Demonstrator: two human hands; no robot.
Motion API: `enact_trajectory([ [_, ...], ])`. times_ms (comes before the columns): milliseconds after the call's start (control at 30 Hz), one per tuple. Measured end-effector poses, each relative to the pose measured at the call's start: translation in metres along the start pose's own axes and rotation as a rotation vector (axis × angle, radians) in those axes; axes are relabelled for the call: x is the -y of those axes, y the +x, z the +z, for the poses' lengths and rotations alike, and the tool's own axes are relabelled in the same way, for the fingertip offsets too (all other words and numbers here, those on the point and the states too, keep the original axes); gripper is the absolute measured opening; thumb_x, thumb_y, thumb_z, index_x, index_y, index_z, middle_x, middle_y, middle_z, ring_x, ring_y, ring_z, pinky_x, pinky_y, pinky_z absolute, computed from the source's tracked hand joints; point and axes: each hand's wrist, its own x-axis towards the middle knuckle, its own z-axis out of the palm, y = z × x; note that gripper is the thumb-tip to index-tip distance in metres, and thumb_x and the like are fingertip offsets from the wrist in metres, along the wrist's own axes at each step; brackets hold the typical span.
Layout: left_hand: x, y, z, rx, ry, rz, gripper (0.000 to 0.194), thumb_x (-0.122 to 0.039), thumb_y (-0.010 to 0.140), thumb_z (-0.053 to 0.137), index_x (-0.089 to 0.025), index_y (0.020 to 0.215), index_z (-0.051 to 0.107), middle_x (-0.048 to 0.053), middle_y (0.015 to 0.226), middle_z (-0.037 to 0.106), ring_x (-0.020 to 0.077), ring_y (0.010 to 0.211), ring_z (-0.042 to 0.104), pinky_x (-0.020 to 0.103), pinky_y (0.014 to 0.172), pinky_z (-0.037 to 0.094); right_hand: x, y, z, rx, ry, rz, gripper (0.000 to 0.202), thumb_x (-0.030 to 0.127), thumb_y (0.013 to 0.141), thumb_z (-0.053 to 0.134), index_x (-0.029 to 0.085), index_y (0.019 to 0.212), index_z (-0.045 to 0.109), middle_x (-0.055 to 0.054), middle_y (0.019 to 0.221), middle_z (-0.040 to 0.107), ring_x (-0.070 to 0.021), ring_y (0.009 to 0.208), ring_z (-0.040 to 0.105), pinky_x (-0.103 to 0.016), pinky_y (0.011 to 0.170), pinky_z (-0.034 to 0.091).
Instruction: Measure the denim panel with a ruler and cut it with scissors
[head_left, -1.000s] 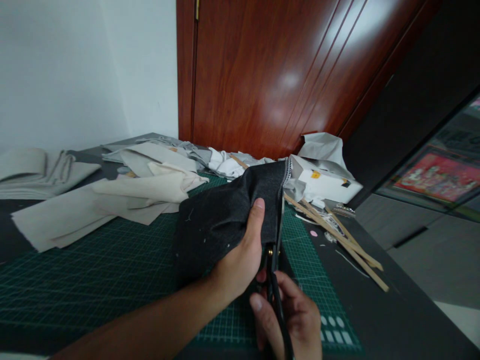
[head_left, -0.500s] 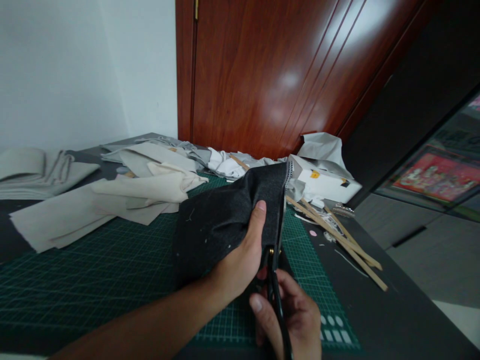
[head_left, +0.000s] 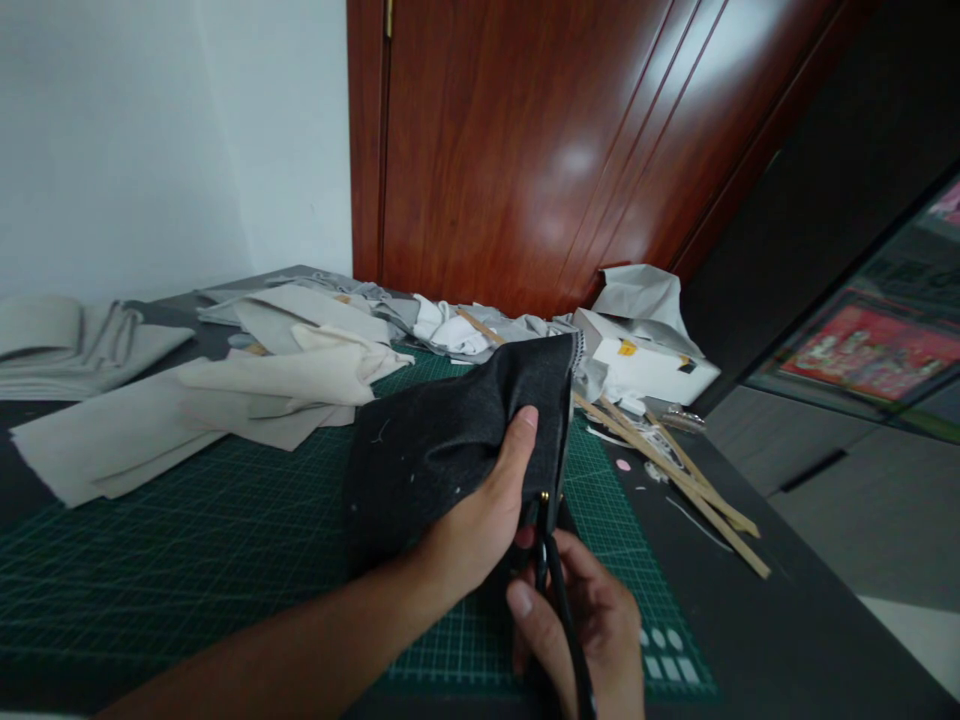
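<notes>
A dark grey denim-like fabric piece [head_left: 442, 430], folded like a bag or pouch, stands out over the green cutting mat. Its right edge has pale overcast stitching near the top. My left hand [head_left: 480, 520] grips it, thumb pressed on the near face and fingers hidden behind. Two small brass-coloured studs [head_left: 545, 497] show beside that edge, below my left thumb. From there a narrow black strap-like piece [head_left: 571, 640] curves down into my right hand [head_left: 592, 620]. The right fingers are curled around this black piece, with the thumb at its left. Its lower end leaves the view.
The green cutting mat [head_left: 225, 560] covers much of the dark table. Beige cloth pieces [head_left: 277, 385] lie at left and back. A white box [head_left: 645, 355], thin wooden sticks [head_left: 697, 490] and scraps lie at right. A reddish-brown door [head_left: 510, 150] stands behind.
The view has shifted very slightly. My right thumb and the black piece have moved a little to the right; my left hand keeps its grip on the fabric.
</notes>
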Motion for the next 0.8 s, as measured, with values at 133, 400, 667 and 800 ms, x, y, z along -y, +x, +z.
enact_trajectory([
  [133, -0.005, 0.000, 0.001, -0.008, 0.002, -0.025, 0.043, -0.063, 0.095, 0.059, -0.027, 0.091, 0.082, 0.003, 0.097, 0.084, 0.0263, 0.101, 0.079, 0.038, 0.113, 0.052, -0.002, -0.002, -0.002, 0.006, -0.003, -0.016, 0.043, 0.051, 0.073, 0.090, 0.020, 0.101, 0.078, 0.005, 0.062, 0.057, -0.0092, 0.046, 0.046, -0.019, 0.042, 0.039],
  [400, -0.003, -0.002, 0.000, 0.070, -0.035, -0.079, 0.048, -0.066, 0.095, 0.055, -0.026, 0.087, 0.082, 0.004, 0.086, 0.083, 0.0262, 0.086, 0.081, 0.039, 0.095, 0.063, 0.002, -0.002, 0.000, -0.014, 0.007, -0.019, 0.044, 0.051, 0.072, 0.091, 0.021, 0.100, 0.079, 0.004, 0.063, 0.058, -0.0108, 0.047, 0.048, -0.022, 0.043, 0.040],
  [667, 0.005, -0.003, 0.005, 0.034, -0.004, 0.022, 0.044, -0.064, 0.094, 0.058, -0.027, 0.097, 0.081, 0.006, 0.102, 0.084, 0.0283, 0.109, 0.078, 0.042, 0.104, 0.059, 0.007, 0.004, -0.006, 0.003, 0.028, 0.010, 0.044, 0.050, 0.071, 0.092, 0.021, 0.102, 0.078, 0.004, 0.065, 0.060, -0.0108, 0.049, 0.050, -0.021, 0.044, 0.043],
  [800, 0.006, -0.005, 0.007, 0.112, -0.051, -0.062, 0.048, -0.066, 0.094, 0.057, -0.025, 0.081, 0.078, 0.005, 0.089, 0.083, 0.0266, 0.089, 0.080, 0.039, 0.094, 0.063, 0.009, 0.007, -0.008, -0.002, 0.035, -0.006, 0.046, 0.050, 0.073, 0.092, 0.020, 0.104, 0.077, 0.004, 0.065, 0.059, -0.0110, 0.049, 0.051, -0.021, 0.043, 0.044],
])
